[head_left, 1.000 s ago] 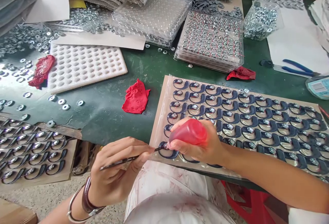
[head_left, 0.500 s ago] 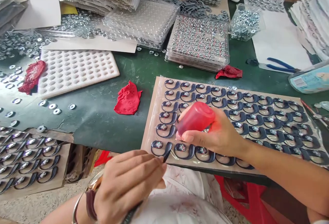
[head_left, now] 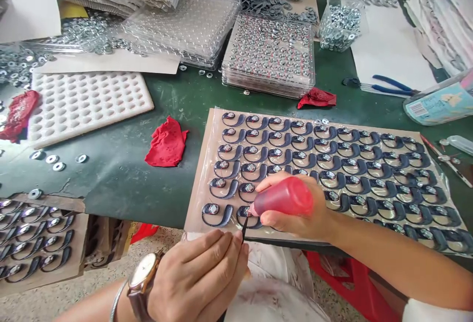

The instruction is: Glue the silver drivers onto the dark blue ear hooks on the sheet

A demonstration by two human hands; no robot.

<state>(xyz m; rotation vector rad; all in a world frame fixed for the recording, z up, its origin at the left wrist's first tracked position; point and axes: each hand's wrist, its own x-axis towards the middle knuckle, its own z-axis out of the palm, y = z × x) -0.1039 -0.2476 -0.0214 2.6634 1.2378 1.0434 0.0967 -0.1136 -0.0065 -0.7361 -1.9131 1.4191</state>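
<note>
My right hand (head_left: 299,208) is wrapped round a red squeeze bottle (head_left: 284,197), tilted so that its nozzle points down and left. That nozzle is at a dark curved piece with a shiny round stud (head_left: 244,212) in the front row. My left hand (head_left: 203,272) is closed on thin black tweezers (head_left: 244,228), whose tip reaches the same piece beside the nozzle. Several rows of such dark pieces lie on a clear plastic sheet over brown cardboard (head_left: 197,203). My right hand and the bottle hide some of them.
Left of the sheet lie a red cloth scrap (head_left: 167,142) and a white tray with round hollows (head_left: 92,105). Behind are stacked clear trays of studs (head_left: 268,55) and a tub of metal parts (head_left: 340,23). Blue-handled pliers (head_left: 393,85) and a labelled plastic container (head_left: 439,102) are at the right.
The bottle has tipped lower, its nozzle coming down to a front-row piece. My left hand has moved right and brought the tweezers' tip there. The view has shifted a little.
</note>
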